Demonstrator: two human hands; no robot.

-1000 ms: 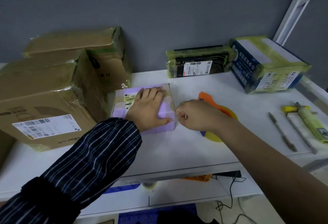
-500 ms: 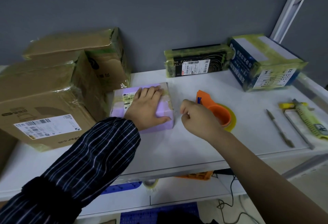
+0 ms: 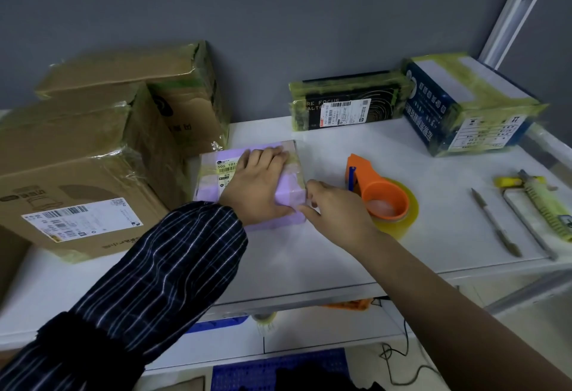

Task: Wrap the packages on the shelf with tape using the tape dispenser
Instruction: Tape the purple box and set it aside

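Grey wall backs a white shelf [image 3: 340, 254]. Far left of the hands stand taped cardboard boxes [image 3: 77, 180], closed, so their content is hidden. Next comes the purple package [image 3: 213, 180], lying flat on the shelf. The left hand [image 3: 260, 183] lies on top of it, fingers straight and together, pressing it down. The right hand [image 3: 337, 208] touches the package's near right corner with curled fingers; whether it pinches a tape end I cannot tell. Just right of this hand lies the tape dispenser [image 3: 380, 192], its long axis slanted, the cutter end towards the wall. So the right hand is the nearer one and, I judge, needs only a short reach rightward. Farther right, a black package [image 3: 349, 105] and a blue box [image 3: 464, 105] already carry tape.
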